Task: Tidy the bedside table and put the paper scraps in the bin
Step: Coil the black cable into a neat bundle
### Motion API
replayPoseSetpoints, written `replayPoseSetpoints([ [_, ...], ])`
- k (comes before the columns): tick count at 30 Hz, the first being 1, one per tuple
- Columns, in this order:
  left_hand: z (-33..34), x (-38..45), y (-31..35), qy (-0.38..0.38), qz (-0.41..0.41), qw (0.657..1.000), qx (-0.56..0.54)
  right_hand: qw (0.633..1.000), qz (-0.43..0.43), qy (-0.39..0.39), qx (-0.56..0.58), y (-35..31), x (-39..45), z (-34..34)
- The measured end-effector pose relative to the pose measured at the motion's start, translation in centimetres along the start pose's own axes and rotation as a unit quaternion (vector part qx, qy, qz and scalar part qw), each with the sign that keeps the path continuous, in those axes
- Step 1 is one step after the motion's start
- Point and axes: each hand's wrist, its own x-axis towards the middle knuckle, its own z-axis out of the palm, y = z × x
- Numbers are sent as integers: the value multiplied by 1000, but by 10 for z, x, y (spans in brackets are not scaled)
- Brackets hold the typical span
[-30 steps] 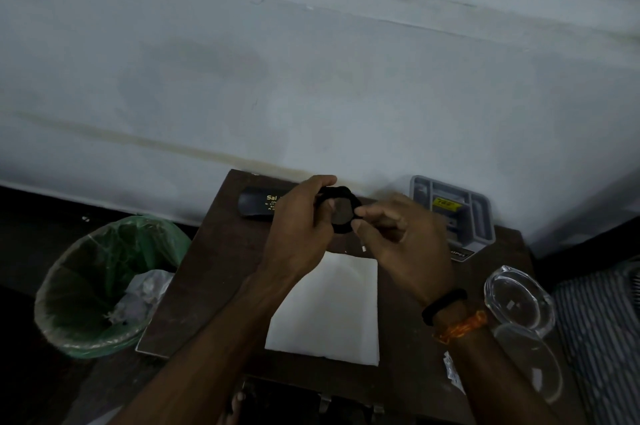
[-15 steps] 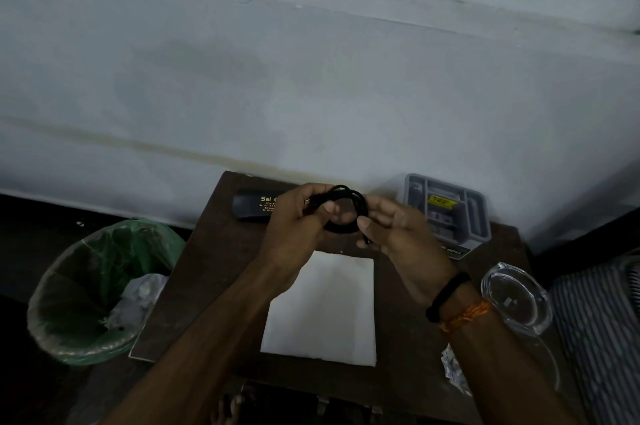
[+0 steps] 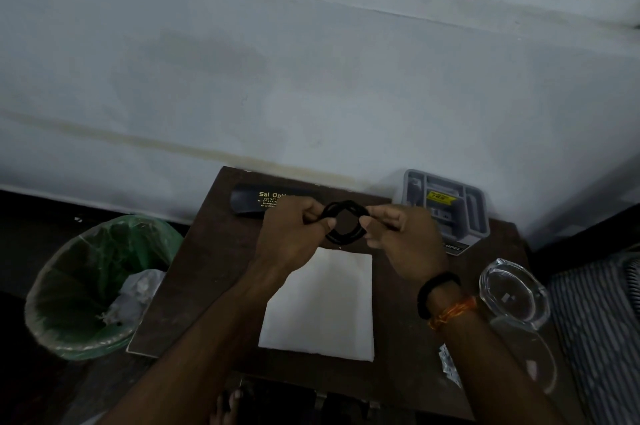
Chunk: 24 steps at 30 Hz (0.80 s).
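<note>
Both hands hold a small coil of black cable [image 3: 346,238] above the back of the dark wooden bedside table [image 3: 194,286]. My left hand [image 3: 292,234] pinches the coil's left side and my right hand [image 3: 403,237] pinches its right side. A white sheet of paper [image 3: 325,306] lies flat in the table's middle, below the hands. A small crumpled paper scrap [image 3: 448,364] lies near the front right edge, by my right forearm. The bin [image 3: 69,317], lined with a green bag and holding crumpled paper, stands on the floor left of the table.
A black spectacle case [image 3: 249,201] with gold lettering lies at the back left, partly behind my left hand. A grey plastic organiser tray [image 3: 446,208] stands at the back right. A clear glass ashtray [image 3: 512,293] sits at the right edge. The wall runs behind the table.
The hands have moved slightly apart, and the black cable coil between them now shows as a wider loop. The camera view has shifted a little.
</note>
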Motion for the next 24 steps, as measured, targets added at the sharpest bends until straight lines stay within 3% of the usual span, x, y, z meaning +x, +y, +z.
replayPoseSetpoints([
  [3, 3, 1, -3, 15, -25, 999, -16, 997, 13, -30, -64, 5, -2, 3],
  [6, 5, 2, -4, 45, -52, 996, -65, 994, 96, -38, 43, 9, -2, 7],
  [11, 10, 5, -4, 46, -44, 992, -105, 971, 151, 27, 181, 8, -1, 6],
  [24, 21, 13, -5, 16, -57, 990, -127, 901, 276, 72, 326, 20, 9, 10],
])
